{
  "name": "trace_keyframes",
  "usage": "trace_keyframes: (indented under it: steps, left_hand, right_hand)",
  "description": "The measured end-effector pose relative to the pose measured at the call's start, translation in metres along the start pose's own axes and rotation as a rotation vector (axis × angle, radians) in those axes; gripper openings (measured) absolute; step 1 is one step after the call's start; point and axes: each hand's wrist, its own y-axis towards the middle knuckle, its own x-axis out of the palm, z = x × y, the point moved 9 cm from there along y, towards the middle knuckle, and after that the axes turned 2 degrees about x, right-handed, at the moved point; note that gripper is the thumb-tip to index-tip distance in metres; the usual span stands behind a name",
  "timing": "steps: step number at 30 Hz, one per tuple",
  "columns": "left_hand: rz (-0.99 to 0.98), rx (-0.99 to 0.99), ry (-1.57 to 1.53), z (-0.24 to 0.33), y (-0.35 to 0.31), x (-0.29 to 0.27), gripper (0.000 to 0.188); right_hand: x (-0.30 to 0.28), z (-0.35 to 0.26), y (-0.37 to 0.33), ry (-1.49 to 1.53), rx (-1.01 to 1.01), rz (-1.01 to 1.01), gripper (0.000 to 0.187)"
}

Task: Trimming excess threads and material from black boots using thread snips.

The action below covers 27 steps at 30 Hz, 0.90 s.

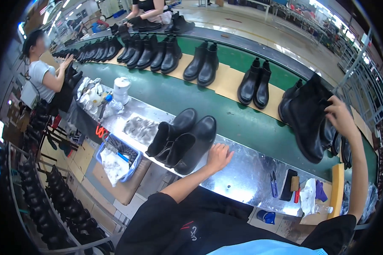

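At your 3 o'clock, a black ankle boot [305, 112] hangs raised in your right hand [340, 117], toe toward 6 o'clock. Centrally, a smooth black boot pair [194, 138] rests on the tabletop [247, 172], toes toward 1 o'clock.

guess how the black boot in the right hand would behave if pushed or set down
The black boot probably keeps its shape, as its shaft shows little sag in the right hand. Set down, it would likely stand, as similar boots do on the tan sheet. Its toe looks smooth, so may be slightly slippery.
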Motion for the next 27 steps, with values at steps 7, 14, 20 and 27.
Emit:
trace_keyframes:
  steps: [7, 14, 20, 27]
  left_hand:
    - [0.296, 0.062, -0.608, 0.059, -0.01, -0.106, 0.078]
    - [0.318, 0.153, -0.317, 0.079, -0.067, -0.131, 0.098]
    - [0.157, 0.013, -0.348, 0.064, -0.095, -0.11, 0.09]
    - [0.005, 0.069, -0.447, 0.046, -0.086, -0.094, 0.091]
  right_hand:
    - [0.064, -0.148, -0.008, 0.063, -0.365, -0.19, 0.017]
    - [0.106, -0.246, -0.045, -0.161, -0.948, -0.056, 0.016]
    - [0.12, -0.242, -0.046, -0.072, -0.809, -0.049, 0.021]
    - [0.156, -0.202, -0.108, 0.301, -0.054, 0.273, 0.033]
